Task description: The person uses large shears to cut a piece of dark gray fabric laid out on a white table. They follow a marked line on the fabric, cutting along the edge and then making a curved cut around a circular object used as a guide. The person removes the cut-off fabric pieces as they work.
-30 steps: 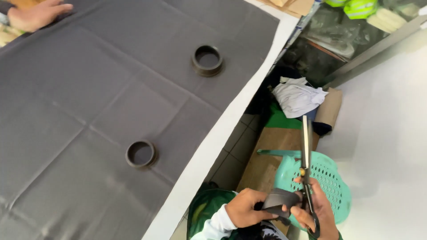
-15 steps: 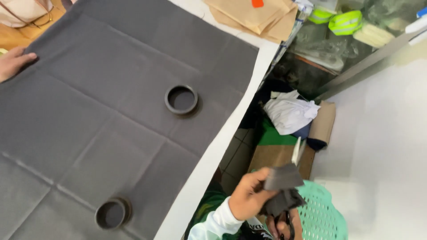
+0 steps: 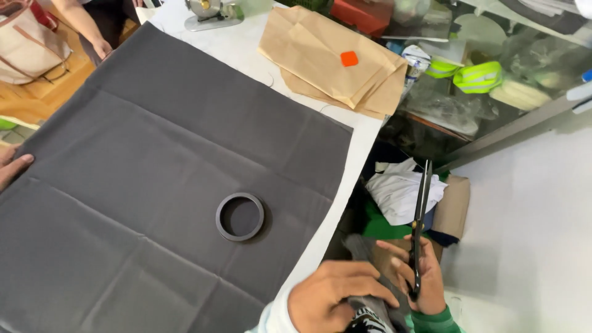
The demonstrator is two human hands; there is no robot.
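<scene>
Landmark: the dark ring [image 3: 240, 216] lay flat on the big grey cloth [image 3: 154, 172] spread over the white desk [image 3: 361, 139]; all places below were reckoned from it.

Left hand: the left hand [image 3: 336, 295] was low and to the right of the ring, past the desk's edge, its grip closed on a small grey fabric scrap [image 3: 364, 250].

Right hand: the right hand [image 3: 419, 277] sat just right of the left one, farther from the ring, its grip clamped on the handles of long scissors [image 3: 421, 209].

Scissors: the blades pointed up and away, and looked together; the tips stood well right of the ring, over the clutter beside the desk.

Scrap: it lay between the two hands, partly hidden by the left fingers, touching or nearly touching the scissors; which could not be told.

Handling: the scrap looked light, limp and thin, likely to fold and slide, so a pinch near the edge, close to the blades, would hold it taut. The scissors looked stiff, heavy and sharp, best taken by the handle loops.

Others: another person's hand [image 3: 13, 168] rested on the cloth's edge far left of the ring; a second one [image 3: 100, 48] was up and left.

Beyond: brown paper [image 3: 336, 65] lay up and right of the ring; white cloth [image 3: 404, 188] was heaped off the desk to the right.
</scene>
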